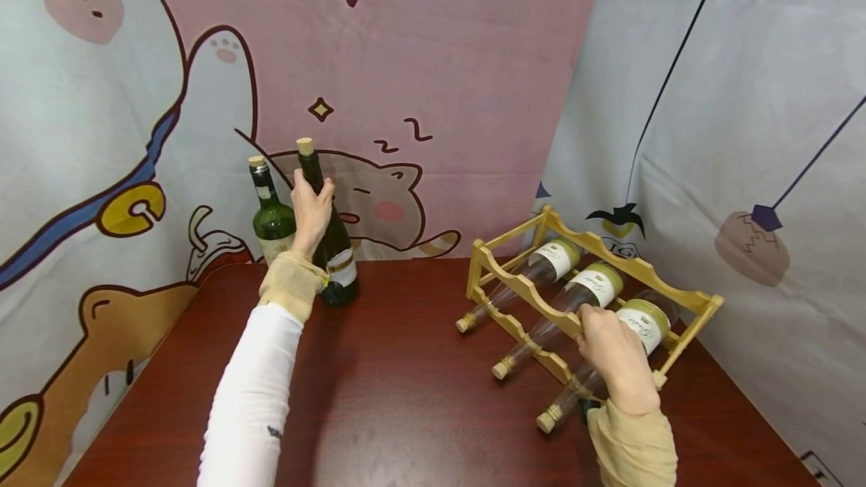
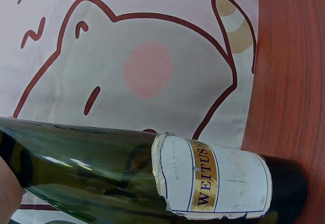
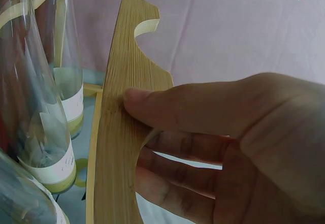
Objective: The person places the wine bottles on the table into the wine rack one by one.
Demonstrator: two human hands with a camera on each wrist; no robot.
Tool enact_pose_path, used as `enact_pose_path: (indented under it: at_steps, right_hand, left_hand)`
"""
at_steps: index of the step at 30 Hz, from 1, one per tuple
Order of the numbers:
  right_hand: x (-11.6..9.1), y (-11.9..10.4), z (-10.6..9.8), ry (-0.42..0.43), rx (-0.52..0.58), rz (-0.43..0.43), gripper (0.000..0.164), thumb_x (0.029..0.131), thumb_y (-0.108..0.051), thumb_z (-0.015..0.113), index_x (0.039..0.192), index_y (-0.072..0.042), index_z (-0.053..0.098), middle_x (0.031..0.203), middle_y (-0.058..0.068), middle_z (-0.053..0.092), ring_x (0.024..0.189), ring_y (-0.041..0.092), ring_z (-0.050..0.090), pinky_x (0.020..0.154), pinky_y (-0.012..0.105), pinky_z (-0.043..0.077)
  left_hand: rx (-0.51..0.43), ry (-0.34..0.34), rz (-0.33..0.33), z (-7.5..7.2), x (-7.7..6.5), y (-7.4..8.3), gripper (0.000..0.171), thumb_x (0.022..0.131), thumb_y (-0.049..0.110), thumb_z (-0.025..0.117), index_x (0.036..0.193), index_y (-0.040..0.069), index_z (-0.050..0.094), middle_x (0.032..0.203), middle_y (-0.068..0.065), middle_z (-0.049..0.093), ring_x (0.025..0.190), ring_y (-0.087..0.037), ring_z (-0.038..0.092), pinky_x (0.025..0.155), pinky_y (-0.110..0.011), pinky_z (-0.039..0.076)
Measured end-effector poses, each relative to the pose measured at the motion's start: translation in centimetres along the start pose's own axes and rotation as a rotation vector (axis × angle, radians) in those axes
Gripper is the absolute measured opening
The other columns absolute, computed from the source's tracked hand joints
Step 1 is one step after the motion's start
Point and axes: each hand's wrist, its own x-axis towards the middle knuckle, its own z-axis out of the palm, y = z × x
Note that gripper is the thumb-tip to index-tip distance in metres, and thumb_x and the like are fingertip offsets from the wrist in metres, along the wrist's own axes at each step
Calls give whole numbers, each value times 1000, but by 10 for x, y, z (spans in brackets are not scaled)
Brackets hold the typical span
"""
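L hand (image 1: 313,210) has hold of a dark green btl (image 1: 334,237) by the neck, fingers curled round it, cork showing just above the hand; so not open. The btl's body runs down below & to the right of that hand, near-upright w/ a slight tilt in the head view. Its white label (image 2: 241,181), w/ a gold band, is torn along one edge; lettering starts "WEITUSH", rest can't be read. A 2nd green btl (image 1: 272,218), also corked, stands just left of the L hand, lower part hidden behind the forearm.

R hand (image 1: 617,352), well apart to the right, grips the wooden rack (image 1: 560,317) by its upper front rail: thumb flat on the near face, fingers bent behind, so closed only as far as the rail's thickness allows.

Three clear btls lie in the rack's lower tier, corks toward the person: nearest btl (image 1: 641,322) right under/beside the R hand, mid btl (image 1: 597,284) just beyond & left, far btl (image 1: 558,256) farther left again. All have white & yellow-green labels.

Under both hands, reddish-brown table (image 1: 406,367); beyond them, a cartoon-print cloth (image 1: 440,58). Tan cuffs at both wrists, white sleeve (image 1: 252,389) behind the L one.
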Motion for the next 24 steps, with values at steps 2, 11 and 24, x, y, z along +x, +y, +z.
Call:
enact_pose_path:
  at_steps: [2,11,24]
  right_hand:
    - [0,0,0,0,1,1,16,73,2,68,76,0,53,69,13,59,61,31,59,49,43,42]
    - [-1,-2,-1,-3,0,9,15,73,2,67,76,0,53,69,14,59,61,32,59,48,43,41]
    - [0,-3,-1,-22,-7,10,15,75,2,68,78,1,53,69,15,59,61,34,59,49,44,42]
  left_hand:
    - [-6,26,10,0,-1,-1,33,96,22,49,119,-1,42,91,-13,55,79,-23,51,69,-28,39]
    - [-54,99,20,-3,-3,-4,28,94,19,51,113,0,45,89,-6,54,79,-18,52,70,-26,39]
    - [-134,178,30,-9,-9,2,30,94,20,51,118,1,46,95,-2,56,81,-11,54,69,-21,41]
